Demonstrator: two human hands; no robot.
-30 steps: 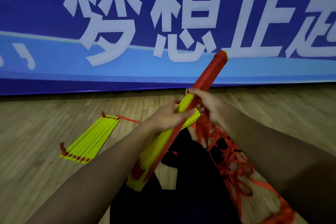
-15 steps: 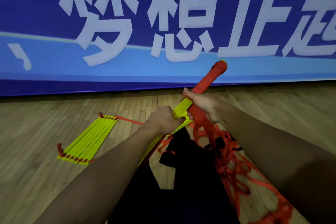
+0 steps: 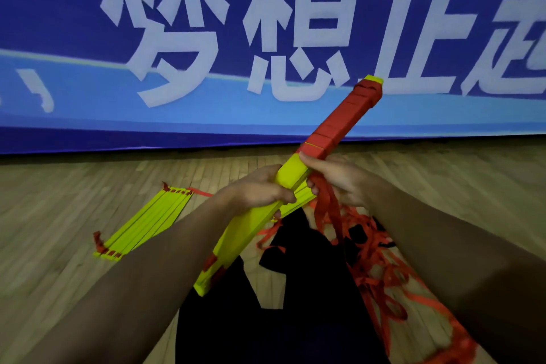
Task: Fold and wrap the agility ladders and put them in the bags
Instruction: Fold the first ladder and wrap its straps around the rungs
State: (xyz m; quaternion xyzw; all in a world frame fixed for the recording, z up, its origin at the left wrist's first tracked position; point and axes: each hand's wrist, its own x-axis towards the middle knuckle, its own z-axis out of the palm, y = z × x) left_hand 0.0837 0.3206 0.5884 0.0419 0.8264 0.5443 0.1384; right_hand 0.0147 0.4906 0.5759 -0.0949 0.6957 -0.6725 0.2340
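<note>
Above a wooden floor [image 3: 74,289], between the two hands, a bundle [image 3: 251,233] of stacked yellow ladder rungs is slanting from lower left up to upper right, its upper part wound in red strap [image 3: 344,124] with a yellow tip showing at the very top. The left hand [image 3: 260,186] is gripping the bundle near its middle, fingers curling over the top and the thumb lying along the near side. The right hand [image 3: 342,179] is sitting just above and to the right of it, at the lower edge of the red winding, touching the bundle with its thumb on the top face and pinching the red strap against the rungs; the two hands are lying close together but apart. From the right hand, loose strap [image 3: 381,269] is hanging down and spreading in a tangle over the floor toward the lower right. Under the bundle and the forearms, a dark shape [image 3: 295,328] is filling the lower centre; whether it is a bag or clothing cannot be told. To the left, well apart from the hands, a second ladder [image 3: 141,224] is lying flat on the floor, its yellow rungs gathered side by side with red strap at both ends. Behind everything, a blue banner [image 3: 88,115] with large white characters is running along the wall.
</note>
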